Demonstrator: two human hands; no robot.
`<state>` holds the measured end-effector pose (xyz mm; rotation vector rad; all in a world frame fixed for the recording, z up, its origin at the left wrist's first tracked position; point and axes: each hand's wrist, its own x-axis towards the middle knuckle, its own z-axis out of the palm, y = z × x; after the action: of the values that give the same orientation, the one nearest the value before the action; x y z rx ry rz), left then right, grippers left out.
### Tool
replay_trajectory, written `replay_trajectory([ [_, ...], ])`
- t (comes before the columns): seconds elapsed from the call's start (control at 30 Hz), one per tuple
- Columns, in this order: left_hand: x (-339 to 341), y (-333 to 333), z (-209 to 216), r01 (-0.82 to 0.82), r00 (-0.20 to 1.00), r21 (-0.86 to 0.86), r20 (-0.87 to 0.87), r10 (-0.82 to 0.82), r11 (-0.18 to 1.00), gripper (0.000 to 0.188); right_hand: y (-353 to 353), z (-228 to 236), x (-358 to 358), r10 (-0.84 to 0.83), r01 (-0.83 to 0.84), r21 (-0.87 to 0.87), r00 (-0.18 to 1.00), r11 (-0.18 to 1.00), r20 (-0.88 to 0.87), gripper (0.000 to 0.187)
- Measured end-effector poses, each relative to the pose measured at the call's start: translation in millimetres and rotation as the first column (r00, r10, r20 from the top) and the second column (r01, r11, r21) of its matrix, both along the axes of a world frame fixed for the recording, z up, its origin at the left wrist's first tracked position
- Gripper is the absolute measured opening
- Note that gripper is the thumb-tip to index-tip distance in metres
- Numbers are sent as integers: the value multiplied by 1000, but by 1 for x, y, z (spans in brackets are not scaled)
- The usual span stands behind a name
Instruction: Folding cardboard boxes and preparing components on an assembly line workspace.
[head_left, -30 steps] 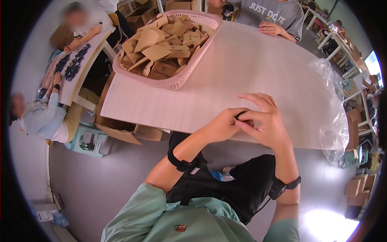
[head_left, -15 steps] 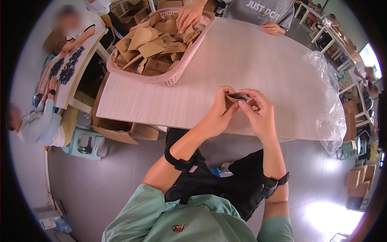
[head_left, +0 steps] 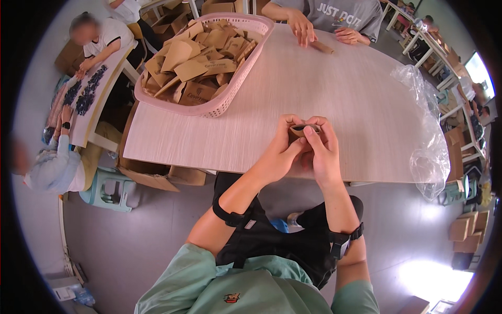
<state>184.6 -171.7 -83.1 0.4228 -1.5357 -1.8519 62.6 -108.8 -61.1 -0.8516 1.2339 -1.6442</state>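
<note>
Just above the table's near edge, my left hand (head_left: pixel 284 145) and my right hand (head_left: pixel 324 149) grip a small brown cardboard sleeve (head_left: pixel 296 134) between them. Its mouth faces up, and the inside looks dark; I cannot make out whether anything is in it. My right thumb presses on the near side of the mouth. The fingers of both hands curl around the sleeve's sides and hide most of it. A black strap circles each of my forearms.
A pink plastic basket (head_left: pixel 235 90) heaped with brown cardboard sleeves (head_left: pixel 201 68) stands at the table's far left. Across the table (head_left: pixel 361 115), a co-worker's hand (head_left: pixel 301 29) is at another brown cardboard piece (head_left: pixel 322 47). Crumpled clear plastic (head_left: pixel 426 152) hangs over the right edge.
My right hand has shifted left, closer to my left hand, around the cardboard sleeve. The co-worker's hand has left the basket for the table, where a cardboard piece now shows.
</note>
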Motion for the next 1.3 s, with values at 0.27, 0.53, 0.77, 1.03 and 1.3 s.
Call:
replay_trajectory([
  [0.27,1,3,5,-63,998,130,-4,64,990,34,-6,-8,8,2,1,-106,1000,994,27,12],
  [0.53,-9,5,14,-136,989,126,-32,141,983,32,-6,-10,8,-24,24,-157,1000,987,3,21],
  [0.77,-10,3,14,-206,978,-53,21,207,977,35,-11,-8,14,-115,109,-111,992,988,-44,30],
  [1.03,-8,-3,13,-242,945,-101,202,258,965,29,22,13,8,102,102,243,707,965,-700,45],
  [1.3,-4,25,7,-377,886,-637,-37,462,672,32,15,-10,15,-227,294,-86,485,952,-845,69],
])
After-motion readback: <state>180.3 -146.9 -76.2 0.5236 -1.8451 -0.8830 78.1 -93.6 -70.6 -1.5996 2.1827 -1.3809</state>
